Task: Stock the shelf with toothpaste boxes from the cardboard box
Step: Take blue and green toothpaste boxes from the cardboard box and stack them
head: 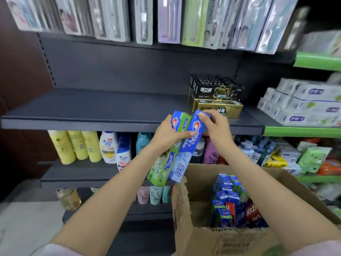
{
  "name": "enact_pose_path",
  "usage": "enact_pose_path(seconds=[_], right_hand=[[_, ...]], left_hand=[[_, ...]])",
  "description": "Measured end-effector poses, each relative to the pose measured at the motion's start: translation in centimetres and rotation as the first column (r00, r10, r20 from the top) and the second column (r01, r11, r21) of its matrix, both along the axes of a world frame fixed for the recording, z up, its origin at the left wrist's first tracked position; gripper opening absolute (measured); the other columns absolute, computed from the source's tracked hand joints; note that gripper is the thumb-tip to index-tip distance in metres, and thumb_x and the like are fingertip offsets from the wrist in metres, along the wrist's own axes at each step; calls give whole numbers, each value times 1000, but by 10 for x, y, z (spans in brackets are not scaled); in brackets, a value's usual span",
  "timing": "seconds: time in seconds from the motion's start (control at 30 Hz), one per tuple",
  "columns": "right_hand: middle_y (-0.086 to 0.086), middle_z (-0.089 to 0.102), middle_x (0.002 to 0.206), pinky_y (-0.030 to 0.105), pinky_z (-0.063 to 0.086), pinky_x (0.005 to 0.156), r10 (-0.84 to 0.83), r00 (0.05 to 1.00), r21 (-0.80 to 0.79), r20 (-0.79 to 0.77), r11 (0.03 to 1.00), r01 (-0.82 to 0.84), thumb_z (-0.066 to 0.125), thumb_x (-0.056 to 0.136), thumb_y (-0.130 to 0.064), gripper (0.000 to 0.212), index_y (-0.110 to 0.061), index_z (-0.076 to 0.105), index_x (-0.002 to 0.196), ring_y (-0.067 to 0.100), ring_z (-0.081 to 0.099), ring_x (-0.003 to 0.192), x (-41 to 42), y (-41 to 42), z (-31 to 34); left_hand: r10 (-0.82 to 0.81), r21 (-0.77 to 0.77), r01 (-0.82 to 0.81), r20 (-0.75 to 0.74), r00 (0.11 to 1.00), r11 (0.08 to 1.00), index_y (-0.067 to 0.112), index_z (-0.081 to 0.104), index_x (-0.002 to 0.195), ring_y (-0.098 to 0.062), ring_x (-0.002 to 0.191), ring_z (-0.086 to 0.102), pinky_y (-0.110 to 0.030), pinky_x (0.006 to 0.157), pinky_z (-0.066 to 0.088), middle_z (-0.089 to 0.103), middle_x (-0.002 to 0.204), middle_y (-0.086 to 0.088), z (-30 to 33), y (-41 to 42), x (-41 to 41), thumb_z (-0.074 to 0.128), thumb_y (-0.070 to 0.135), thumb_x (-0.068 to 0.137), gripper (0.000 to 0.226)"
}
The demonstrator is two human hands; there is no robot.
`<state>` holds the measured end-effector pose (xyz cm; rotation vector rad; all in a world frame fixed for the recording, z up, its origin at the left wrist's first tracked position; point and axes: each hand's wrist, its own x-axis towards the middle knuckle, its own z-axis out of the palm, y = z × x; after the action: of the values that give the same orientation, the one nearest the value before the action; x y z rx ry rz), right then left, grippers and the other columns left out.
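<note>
Two toothpaste boxes are held up in front of the dark grey shelf [92,106], side by side and tilted, their top ends at the height of the shelf's front edge. The left hand [168,133] grips the green and blue toothpaste box [162,163], its fingers curled around the front and its thumb reaching across onto the neighbour. The right hand [215,126] pinches the top end of the blue toothpaste box [188,145], thumb on the front face and fingers behind. The two boxes touch along their long sides. Below and to the right stands the open cardboard box [201,241], with more toothpaste boxes standing on end inside: around ten blue and green ends show, packed together, plus one red pack, though blur makes an exact count uncertain. On the same shelf, just behind the right hand, sits a stack of two kinds of packs: black toothpaste cartons [215,87] on top of one gold carton [217,108]; the rest of that shelf to the left is bare. On the shelf below stand three yellow bottles [75,146] in a row, and beside them two white shampoo bottles [114,146]. To the right, on a green-edged shelf, lie stacked white tissue packs [302,104]. Above hang rows of toothbrush packs [144,19], too blurred to count.
</note>
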<state>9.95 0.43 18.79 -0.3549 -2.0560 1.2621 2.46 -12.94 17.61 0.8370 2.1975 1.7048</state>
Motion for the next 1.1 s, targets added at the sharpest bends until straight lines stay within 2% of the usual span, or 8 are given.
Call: enact_pose_path(seconds=[0.07, 0.2, 0.37, 0.47, 0.6, 0.8, 0.9, 1.1], right_hand=[[2, 65, 94, 34, 50, 80, 40, 999, -26, -26, 999, -41, 56, 93, -23, 16, -12, 63, 102, 13, 60, 84, -11, -15, 15], [2, 63, 98, 22, 54, 67, 302, 953, -425, -18, 860, -281, 48, 97, -22, 26, -11, 49, 121, 10, 63, 80, -34, -44, 34], [-4, 70, 103, 25, 55, 71, 523, 825, -231, 213, 848, -478, 62, 88, -14, 30, -16, 59, 118, 8, 69, 86, -66, -51, 30], [-3, 71, 95, 23, 54, 72, 449, 883, -104, 140, 893, -438, 65, 86, -10, 25, -18, 64, 109, 3, 67, 77, -103, -41, 41], [0, 63, 99, 13, 41, 63, 170, 958, 288, 230, 929, -233, 68, 84, -12, 36, -13, 60, 118, 12, 59, 85, -159, -16, 60], [14, 47, 119, 36, 42, 93, -127, 901, 697, 415, 680, -225, 60, 88, -6, 51, -23, 50, 135, 32, 50, 116, -250, 22, 68], [13, 46, 124, 40, 44, 96, -236, 853, 751, 465, 616, -238, 51, 91, -3, 49, -27, 51, 134, 33, 50, 118, -275, 37, 69], [11, 42, 130, 37, 42, 96, -287, 794, 730, 536, 631, -264, 48, 93, -4, 51, -25, 44, 139, 31, 46, 122, -314, 64, 62]], left_hand=[[6, 46, -6, 7, 1000, 999, 14, 55, 104, -12, 84, 67, -25, 75, 54, 69, 92, 5, 16, -17, -8, 86, 27, 64, 52], [82, 277, -134, 190, 978, 952, 7, 58, 107, -23, 83, 71, -38, 78, 57, 72, 100, -9, 34, -40, -30, 82, 17, 70, 46], [125, 412, -277, 360, 925, 868, 1, 60, 110, -29, 82, 71, -42, 75, 60, 73, 99, -16, 46, -49, -67, 80, 16, 72, 45], [209, 364, -331, 337, 918, 871, 6, 60, 109, -28, 86, 72, -47, 81, 58, 73, 98, -11, 52, -41, -103, 80, 22, 72, 45], [375, 248, -416, 196, 906, 875, 12, 55, 108, -23, 95, 65, -42, 88, 54, 66, 104, -5, 56, -27, -153, 79, 35, 70, 50], [386, 231, -417, 168, 907, 879, 8, 54, 107, -25, 91, 64, -37, 81, 54, 64, 104, -10, 68, -6, -212, 77, 32, 73, 48], [378, 232, -420, 207, 903, 877, 11, 51, 102, -26, 88, 64, -38, 82, 56, 64, 102, -10, 73, 3, -231, 77, 35, 73, 45], [328, 252, -413, 320, 889, 875, 11, 48, 108, -20, 74, 61, -35, 70, 56, 60, 95, -8, 82, 16, -267, 75, 36, 76, 49]])
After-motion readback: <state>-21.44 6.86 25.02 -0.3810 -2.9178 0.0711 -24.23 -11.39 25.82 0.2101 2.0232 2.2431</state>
